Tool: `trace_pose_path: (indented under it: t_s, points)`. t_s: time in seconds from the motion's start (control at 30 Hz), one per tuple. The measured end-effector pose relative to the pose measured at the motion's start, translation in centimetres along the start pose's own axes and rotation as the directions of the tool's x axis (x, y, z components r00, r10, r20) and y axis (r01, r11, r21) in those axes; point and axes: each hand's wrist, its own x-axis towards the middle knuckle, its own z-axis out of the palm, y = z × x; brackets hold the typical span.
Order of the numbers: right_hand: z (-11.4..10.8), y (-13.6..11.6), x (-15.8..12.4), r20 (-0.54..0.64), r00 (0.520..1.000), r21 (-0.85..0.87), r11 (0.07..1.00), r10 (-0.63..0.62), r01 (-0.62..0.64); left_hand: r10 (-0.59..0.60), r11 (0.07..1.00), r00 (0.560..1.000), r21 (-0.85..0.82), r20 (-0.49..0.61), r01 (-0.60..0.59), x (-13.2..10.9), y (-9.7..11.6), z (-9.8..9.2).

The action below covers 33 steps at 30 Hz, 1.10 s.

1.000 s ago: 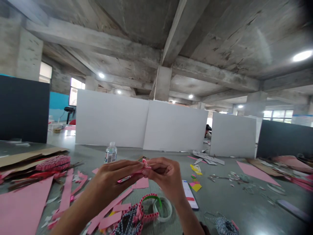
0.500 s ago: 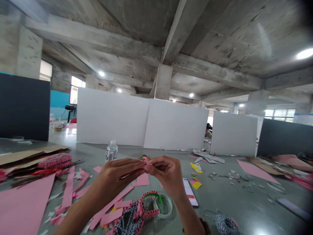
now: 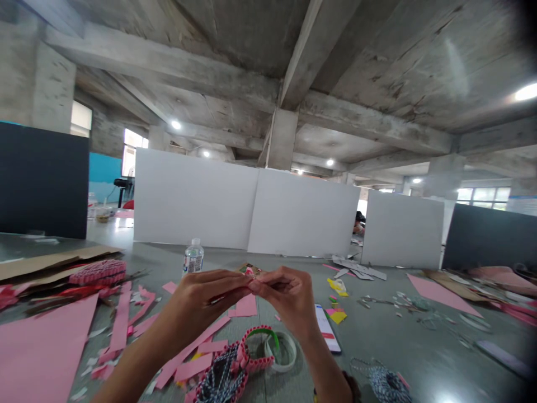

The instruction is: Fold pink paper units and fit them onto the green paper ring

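Note:
Above the middle of the table, my left hand (image 3: 205,296) and my right hand (image 3: 289,296) meet fingertip to fingertip. Both are closed in a pinch on a small piece of pink paper (image 3: 249,272); most of it is hidden by the fingers. Below them lie a looped strip of pink paper tubes (image 3: 260,367) with a green lining and a roll of clear tape (image 3: 289,361). A bundle of black-and-white cord (image 3: 218,375) sits beside the loop. Cut pink paper strips (image 3: 195,366) are scattered under my left forearm.
A clear bottle (image 3: 193,257) stands behind my left hand. Right of my right wrist lies a phone (image 3: 328,331), with scissors (image 3: 388,302) farther right. A cord coil (image 3: 388,386) lies front right, a pink sheet (image 3: 46,352) at left. White panels (image 3: 193,198) close off the back.
Both hands stay together at the same place, with only slight finger movement around the pink paper. The whole view has shifted slightly.

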Motion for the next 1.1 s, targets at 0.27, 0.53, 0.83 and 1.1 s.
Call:
trace_pose_path:
  t_s: [0.27,0.53,0.83,1.1]
  points:
    - [-1.1,-0.2,0.0,0.03,0.999,-0.094,0.995,-0.028,0.031,-0.389,0.916,0.911,-0.052,0.135,0.398,0.0,0.5,-0.6]
    - [-0.7,-0.8,-0.2,0.023,0.997,-0.139,0.987,-0.076,0.079,-0.473,0.867,0.861,-0.074,0.185,0.493,0.2,0.7,-1.6]
    - [-1.5,-1.2,0.0,-0.008,0.985,-0.165,0.972,-0.17,0.166,-0.395,0.919,0.912,0.035,0.111,0.393,-0.5,-0.5,-3.7]
    - [-0.6,-1.5,-0.6,-0.008,0.993,-0.193,0.975,-0.116,0.113,-0.313,0.949,0.943,-0.009,0.114,0.316,0.4,1.4,-1.8]
